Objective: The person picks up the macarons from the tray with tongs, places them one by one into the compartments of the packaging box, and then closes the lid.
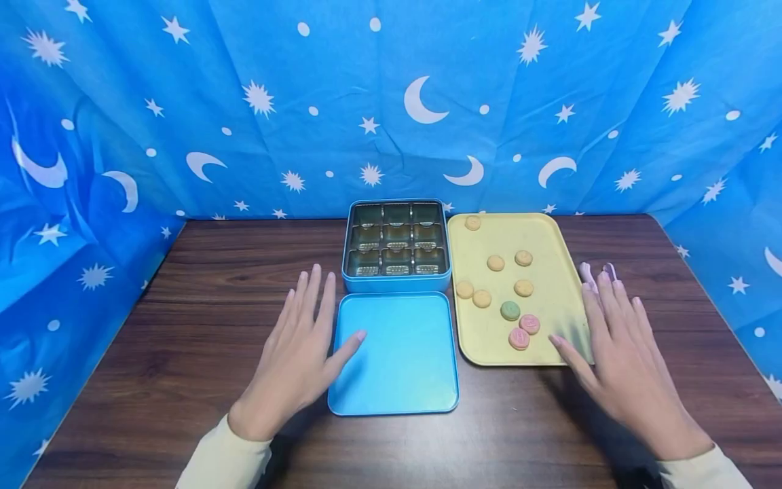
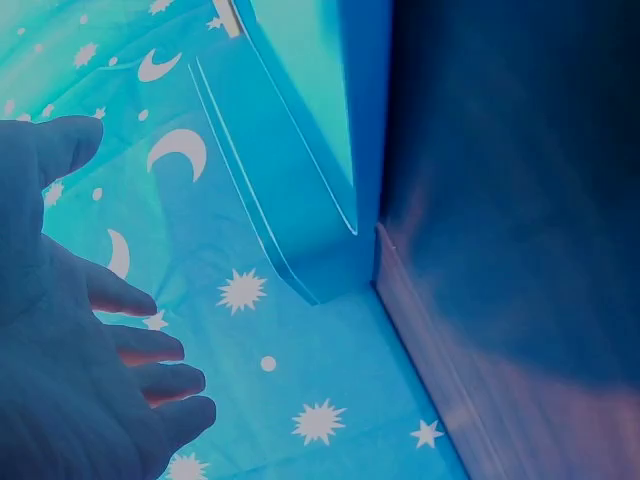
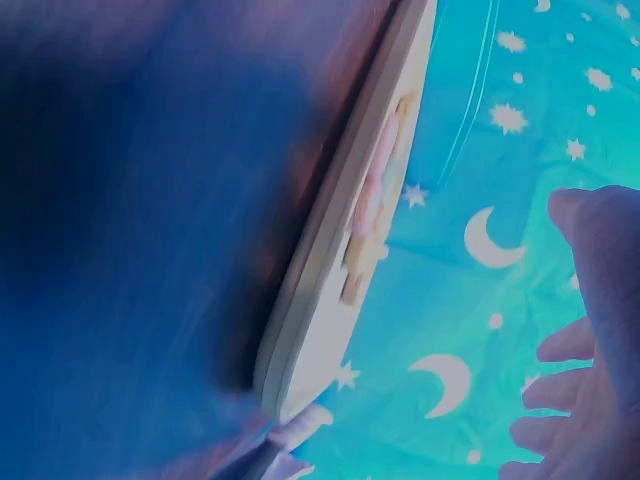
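My left hand (image 1: 296,353) is held with straight fingers and thumb spread, over the left side of a flat blue tin lid (image 1: 397,353). It holds nothing; the left wrist view also shows its fingers (image 2: 160,382) free. Behind the lid stands a square blue tin (image 1: 397,282) with a dark plastic insert divided into compartments, no cookies in them. My right hand (image 1: 629,360), fingers extended and holding nothing, is at the right edge of a yellow tray (image 1: 489,350). On the tray lie several tan cookies (image 1: 523,288), a green cookie (image 1: 510,310) and two pink cookies (image 1: 519,338).
A pale pink object with slim, curved ends (image 1: 588,275) lies right of the tray, partly hidden by my right hand. All of this is on a dark wood-grain table (image 1: 214,305). A blue cloth (image 1: 342,81) with moons and stars hangs behind and along the sides.
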A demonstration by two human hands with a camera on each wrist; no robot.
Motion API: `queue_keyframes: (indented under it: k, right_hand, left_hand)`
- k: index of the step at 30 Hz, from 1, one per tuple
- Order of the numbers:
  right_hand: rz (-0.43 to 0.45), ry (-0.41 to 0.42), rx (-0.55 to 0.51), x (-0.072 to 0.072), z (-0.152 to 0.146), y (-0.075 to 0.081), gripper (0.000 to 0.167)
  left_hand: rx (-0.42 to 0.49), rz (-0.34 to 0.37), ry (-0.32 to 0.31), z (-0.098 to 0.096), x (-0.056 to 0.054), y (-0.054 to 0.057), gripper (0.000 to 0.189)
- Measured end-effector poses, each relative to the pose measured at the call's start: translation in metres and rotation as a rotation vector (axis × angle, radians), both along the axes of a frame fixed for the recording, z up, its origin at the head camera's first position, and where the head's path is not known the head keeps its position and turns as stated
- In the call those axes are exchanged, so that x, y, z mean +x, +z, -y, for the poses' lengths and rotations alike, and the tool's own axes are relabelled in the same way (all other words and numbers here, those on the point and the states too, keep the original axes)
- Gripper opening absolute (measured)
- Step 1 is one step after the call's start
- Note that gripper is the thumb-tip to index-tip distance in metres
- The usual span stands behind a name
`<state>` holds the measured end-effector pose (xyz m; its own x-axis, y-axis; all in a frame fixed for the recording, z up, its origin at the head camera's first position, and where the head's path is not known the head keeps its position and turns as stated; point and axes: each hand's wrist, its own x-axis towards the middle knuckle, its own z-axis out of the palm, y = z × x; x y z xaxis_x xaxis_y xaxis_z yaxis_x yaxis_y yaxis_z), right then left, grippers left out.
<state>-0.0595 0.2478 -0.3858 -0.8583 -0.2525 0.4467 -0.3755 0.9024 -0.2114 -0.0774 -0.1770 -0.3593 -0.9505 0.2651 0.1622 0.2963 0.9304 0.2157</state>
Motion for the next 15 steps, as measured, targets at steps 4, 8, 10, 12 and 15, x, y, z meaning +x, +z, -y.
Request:
queue_keyframes:
  k: [4, 8, 10, 12, 15]
  right_hand:
    - [0.023, -0.037, -0.033, -0.005, -0.01, 0.0, 0.085]
    - [0.048, -0.074, -0.053, -0.009, -0.021, -0.002, 0.082]
    - [0.066, -0.095, -0.064, -0.012, -0.026, -0.003, 0.082]
    - [0.094, -0.121, -0.078, -0.015, -0.031, -0.004, 0.082]
    - [0.14, -0.164, -0.105, -0.019, -0.037, -0.007, 0.083]
  left_hand:
    - [0.025, 0.023, -0.015, 0.001, -0.017, 0.004, 0.096]
    - [0.052, 0.057, -0.026, 0.0, -0.038, 0.005, 0.098]
    - [0.057, 0.074, -0.033, -0.001, -0.048, 0.005, 0.1]
    - [0.057, 0.091, -0.041, -0.002, -0.057, 0.005, 0.102]
    - [0.057, 0.115, -0.055, -0.005, -0.07, 0.006, 0.104]
